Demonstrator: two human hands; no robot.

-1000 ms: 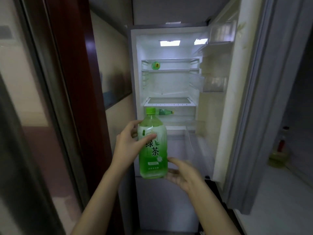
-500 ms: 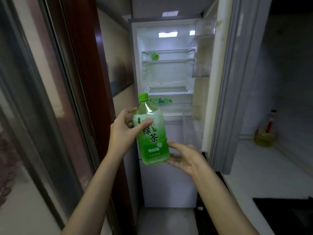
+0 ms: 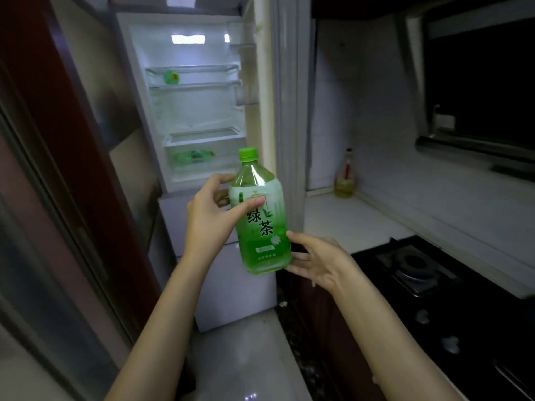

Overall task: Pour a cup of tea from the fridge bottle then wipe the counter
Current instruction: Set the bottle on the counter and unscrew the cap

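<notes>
While held out in front of the open fridge [image 3: 197, 111], green tea bottle [image 3: 267, 227] upright, green cap [image 3: 247, 154] on, looks full to the shoulder. Sits between both hands, just before the edge of the fridge door [image 3: 289, 111] and left of the bench [image 3: 347, 221].

Closed round the bottle's upper body: left grip [image 3: 208, 224], thumb across the top of the label, fingers behind. Probably the load-bearing hold, taken high to stop the bottle tipping.

Loose against the lower part: right grip [image 3: 318, 261], fingers nearly straight and spread, thumb tip on the bottle's side, fingertips near the base. Reads as a steadying cradle for a heavy, likely cold and slick bottle, not a true clasp.

Fridge door wide open. Second green bottle [image 3: 192, 156] lying on a lower shelf. Small green item [image 3: 171, 77] on an upper shelf, too blurred to name.

Bench off to the right: white top, oil bottle [image 3: 346, 180] in the far corner by the wall, gas hob [image 3: 414, 267] set in nearer. No cup in view.

Judged step: bottle fetched, pour not yet begun. Next calls for a cup, cap off, probably the door shut. Wipe last.
</notes>
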